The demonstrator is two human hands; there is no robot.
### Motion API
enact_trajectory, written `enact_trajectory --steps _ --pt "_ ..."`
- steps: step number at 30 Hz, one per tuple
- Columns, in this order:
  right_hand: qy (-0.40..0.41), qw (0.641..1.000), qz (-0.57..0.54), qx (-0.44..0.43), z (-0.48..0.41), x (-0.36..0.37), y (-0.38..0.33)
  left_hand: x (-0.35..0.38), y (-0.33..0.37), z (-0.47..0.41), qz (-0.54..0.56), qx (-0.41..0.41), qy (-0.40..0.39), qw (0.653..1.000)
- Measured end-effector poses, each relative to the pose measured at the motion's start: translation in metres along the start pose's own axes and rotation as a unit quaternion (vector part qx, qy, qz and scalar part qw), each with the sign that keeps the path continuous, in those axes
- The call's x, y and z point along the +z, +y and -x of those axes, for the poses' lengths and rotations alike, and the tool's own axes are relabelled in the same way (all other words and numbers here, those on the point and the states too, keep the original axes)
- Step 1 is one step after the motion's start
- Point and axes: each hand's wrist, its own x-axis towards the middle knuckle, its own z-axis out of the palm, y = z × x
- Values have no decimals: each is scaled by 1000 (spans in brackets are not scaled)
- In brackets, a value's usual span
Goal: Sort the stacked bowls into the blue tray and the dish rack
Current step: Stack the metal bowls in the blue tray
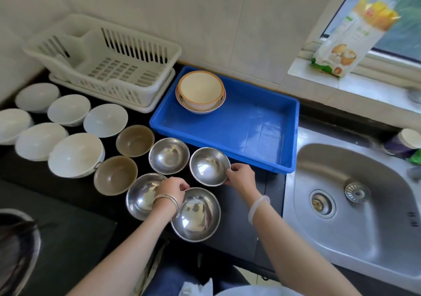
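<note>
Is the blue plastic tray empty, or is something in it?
Not empty: nested orange-rimmed ceramic bowls sit in the far-left corner of the blue plastic tray.

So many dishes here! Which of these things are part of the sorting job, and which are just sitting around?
Part of the job: steel bowls, brown bowls, white bowls; blue tray holding two nested bowls; dish rack; left hand and right hand, each gripping a steel bowl's rim.
Lying about: sink; carton on the windowsill; jar.
</note>
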Motion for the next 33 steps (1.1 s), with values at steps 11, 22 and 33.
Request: enact_trajectory --steps 11,22,33 --pt "63 997 -10 -45 27 -43 1 7 10 -14 128 -22 -7 991" --pt "67 996 52 -28 39 -30 25 20 8 -19 337 -127 -63 931" --pt "73 993 87 -32 32 -23 37 23 9 -8 389 -148 -86 905"
